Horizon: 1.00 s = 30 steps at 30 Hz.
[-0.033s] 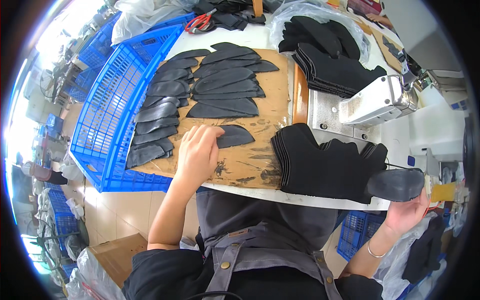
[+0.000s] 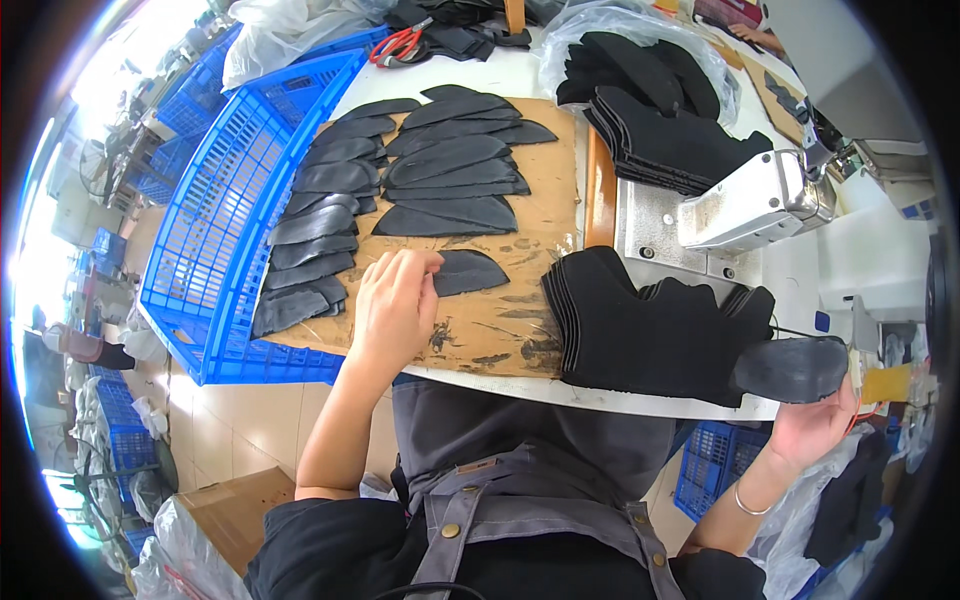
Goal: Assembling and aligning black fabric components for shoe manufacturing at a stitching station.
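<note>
The left hand [image 2: 395, 300] lies flat on the brown board [image 2: 520, 320], fingers spread and pressing down, not clenched; its fingertips touch the near edge of a single black half-moon piece [image 2: 468, 272]. That piece sits at about 2 o'clock from the hand, just beside it, its long axis running roughly 9 to 3 o'clock with the curved edge toward 12. The left hand is much the nearer of the two to it.

The right hand [image 2: 815, 425] is well apart, at about 4 o'clock from the piece, off the worktop's near edge. It grasps a dark, rounded oval piece [image 2: 790, 368] from below, held up at the right end of a stack of black cut panels [image 2: 650, 330].

Outward from the left hand, toward 12 o'clock, more black half-moon pieces lie in an overlapping column [image 2: 450, 165] on the board, and toward 10 o'clock a second column of greyer, shinier pieces [image 2: 315, 235] runs along the board's left edge. At 9 o'clock a blue plastic crate [image 2: 215, 250] stands on its side against the worktop; what shows of its inside holds nothing. At 1 o'clock a second stack of black panels [image 2: 650, 130] rests partly in a clear plastic bag [image 2: 575, 30]. Red-handled scissors [image 2: 400, 45] lie at the far edge, and a sewing machine [image 2: 755, 205] stands at 3 o'clock.
</note>
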Motion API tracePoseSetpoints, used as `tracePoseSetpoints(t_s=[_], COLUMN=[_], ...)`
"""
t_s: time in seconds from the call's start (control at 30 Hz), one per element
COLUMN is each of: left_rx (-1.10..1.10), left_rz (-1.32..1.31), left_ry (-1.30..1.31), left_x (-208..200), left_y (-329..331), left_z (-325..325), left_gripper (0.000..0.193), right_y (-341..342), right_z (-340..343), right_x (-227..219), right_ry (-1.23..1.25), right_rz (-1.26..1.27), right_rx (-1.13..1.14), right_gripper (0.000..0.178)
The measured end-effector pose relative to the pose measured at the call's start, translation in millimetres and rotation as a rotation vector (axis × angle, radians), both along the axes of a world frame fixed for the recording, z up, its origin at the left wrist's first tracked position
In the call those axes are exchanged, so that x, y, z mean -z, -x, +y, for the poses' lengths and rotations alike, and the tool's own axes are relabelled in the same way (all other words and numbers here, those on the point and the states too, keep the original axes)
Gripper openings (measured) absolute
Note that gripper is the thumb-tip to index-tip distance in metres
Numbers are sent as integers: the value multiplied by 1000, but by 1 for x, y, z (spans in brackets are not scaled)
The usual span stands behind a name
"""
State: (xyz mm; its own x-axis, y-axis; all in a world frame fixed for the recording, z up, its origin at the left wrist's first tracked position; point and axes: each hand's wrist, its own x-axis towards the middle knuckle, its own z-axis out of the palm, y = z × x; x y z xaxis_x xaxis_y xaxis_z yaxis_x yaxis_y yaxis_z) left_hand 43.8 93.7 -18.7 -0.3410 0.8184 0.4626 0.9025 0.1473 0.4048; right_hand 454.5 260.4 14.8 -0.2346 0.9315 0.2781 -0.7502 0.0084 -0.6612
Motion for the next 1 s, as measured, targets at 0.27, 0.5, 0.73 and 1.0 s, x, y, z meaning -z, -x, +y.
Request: tracePoseSetpoints(t_s=[0.27,0.5,0.73,1.0], left_rx=[401,418,735,624], left_rz=[-964,-1817,-1495,-783], left_ry=[72,217,454,489], left_x=[-42,-33,-80,-61], left_y=[-45,-92,-96,-122], left_z=[5,14,33,94], left_gripper=[34,26,19,27], right_y=[57,149,122,74], right_z=[-35,-81,-27,25], right_x=[-7,-6,-28,-26], right_ry=[-241,-1303,-805,-350], right_rz=[-398,-951,-730,-1174], right_rx=[223,147,-142,-536], right_gripper=[19,24,54,23])
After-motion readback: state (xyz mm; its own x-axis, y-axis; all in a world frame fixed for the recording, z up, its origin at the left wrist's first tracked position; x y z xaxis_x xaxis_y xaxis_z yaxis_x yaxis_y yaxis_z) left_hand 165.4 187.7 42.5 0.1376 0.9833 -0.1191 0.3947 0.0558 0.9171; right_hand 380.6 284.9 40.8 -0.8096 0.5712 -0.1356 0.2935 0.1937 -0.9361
